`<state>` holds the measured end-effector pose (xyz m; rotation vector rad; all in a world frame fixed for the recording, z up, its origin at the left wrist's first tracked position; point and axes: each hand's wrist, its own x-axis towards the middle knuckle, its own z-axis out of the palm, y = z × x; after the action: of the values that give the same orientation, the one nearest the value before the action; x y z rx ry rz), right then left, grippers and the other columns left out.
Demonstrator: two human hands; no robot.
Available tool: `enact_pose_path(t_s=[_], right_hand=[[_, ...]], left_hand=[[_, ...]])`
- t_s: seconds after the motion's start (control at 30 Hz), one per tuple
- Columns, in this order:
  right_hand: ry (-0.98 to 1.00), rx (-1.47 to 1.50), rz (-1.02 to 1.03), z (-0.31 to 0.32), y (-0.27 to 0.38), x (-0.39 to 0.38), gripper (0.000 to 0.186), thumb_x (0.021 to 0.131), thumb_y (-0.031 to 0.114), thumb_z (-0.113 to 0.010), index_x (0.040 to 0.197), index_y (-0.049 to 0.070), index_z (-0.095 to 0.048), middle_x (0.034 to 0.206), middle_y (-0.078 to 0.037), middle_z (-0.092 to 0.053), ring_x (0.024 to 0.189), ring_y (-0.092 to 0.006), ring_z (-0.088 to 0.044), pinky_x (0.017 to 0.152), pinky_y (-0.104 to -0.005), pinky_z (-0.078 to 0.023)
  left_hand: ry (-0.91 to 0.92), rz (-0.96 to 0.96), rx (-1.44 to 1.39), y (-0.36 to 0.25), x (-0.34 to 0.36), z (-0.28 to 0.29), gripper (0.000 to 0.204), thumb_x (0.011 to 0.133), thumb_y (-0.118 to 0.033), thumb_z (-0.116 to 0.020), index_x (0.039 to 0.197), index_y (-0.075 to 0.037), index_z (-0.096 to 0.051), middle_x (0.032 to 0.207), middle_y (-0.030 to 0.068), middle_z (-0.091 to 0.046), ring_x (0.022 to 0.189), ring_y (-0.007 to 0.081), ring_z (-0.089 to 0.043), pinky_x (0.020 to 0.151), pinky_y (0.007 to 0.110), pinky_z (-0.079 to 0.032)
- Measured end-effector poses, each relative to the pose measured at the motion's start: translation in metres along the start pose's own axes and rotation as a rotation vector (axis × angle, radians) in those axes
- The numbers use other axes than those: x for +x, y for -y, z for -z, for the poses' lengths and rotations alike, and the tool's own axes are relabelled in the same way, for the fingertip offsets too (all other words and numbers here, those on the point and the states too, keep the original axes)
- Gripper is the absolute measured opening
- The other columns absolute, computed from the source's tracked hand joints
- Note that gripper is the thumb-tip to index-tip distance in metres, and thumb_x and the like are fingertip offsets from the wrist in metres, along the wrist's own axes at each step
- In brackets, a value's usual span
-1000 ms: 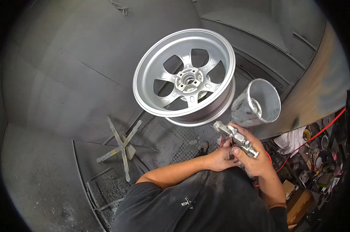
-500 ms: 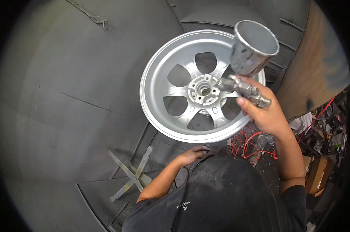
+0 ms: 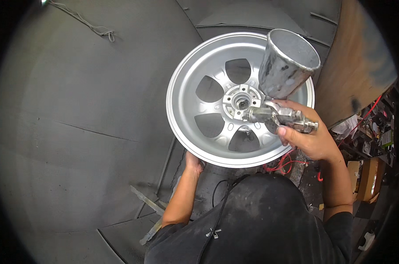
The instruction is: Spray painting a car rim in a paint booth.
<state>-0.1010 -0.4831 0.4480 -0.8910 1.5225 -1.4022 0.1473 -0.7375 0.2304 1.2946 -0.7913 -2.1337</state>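
A silver alloy wheel [image 3: 180, 101], tilted to face me, shows its spokes and centre hub. My right hand [image 3: 305, 134] is closed on a metal spray gun [image 3: 267, 115] held over the wheel's right part, its nozzle just below the hub; a paint-smeared metal cup [image 3: 283, 68] sits on top of the gun. My left hand [image 3: 193, 160] is at the lower-left underside of the wheel, apparently touching it, its fingers hidden behind the rim.
Grey curved booth walls [image 3: 85, 88] surround the wheel. A stained panel [image 3: 349, 70] stands at right, above cluttered items and cardboard boxes [image 3: 367, 178]. A red hose [image 3: 283, 165] lies coiled below the wheel. A taped cross-shaped stand [image 3: 151, 202] is at lower left.
My left hand left the gun and moved left and up to the wheel's underside. The gun, in my right hand, moved up and right over the wheel. The wheel now appears further right.
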Motion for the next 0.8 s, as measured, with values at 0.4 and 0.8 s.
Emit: enact_pose_path(t_s=[0.4,0.8], right_hand=[[-0.225,-0.164,0.274,0.022,-0.01,0.013,0.045,0.088,0.013,-0.068,0.129,0.0,-0.055,0.111,-0.006,-0.063,0.091,-0.0089,-0.056,0.081,-0.0243,-0.047],[-0.09,-0.131,0.387,0.028,-0.007,0.024,0.043,0.086,0.01,-0.067,0.127,-0.001,-0.056,0.112,-0.01,-0.065,0.1,-0.0136,-0.06,0.087,-0.027,-0.047]], left_hand=[[-0.054,-0.003,-0.011,0.011,-0.008,0.0,0.039,0.101,-0.025,-0.041,0.128,0.002,-0.052,0.126,0.0142,-0.06,0.115,0.0255,-0.058,0.095,0.037,-0.049],[-0.113,0.045,-0.031,0.054,-0.056,-0.03,0.042,0.1,-0.036,-0.042,0.121,-0.001,-0.054,0.115,0.0104,-0.062,0.1,0.0226,-0.064,0.087,0.039,-0.055]])
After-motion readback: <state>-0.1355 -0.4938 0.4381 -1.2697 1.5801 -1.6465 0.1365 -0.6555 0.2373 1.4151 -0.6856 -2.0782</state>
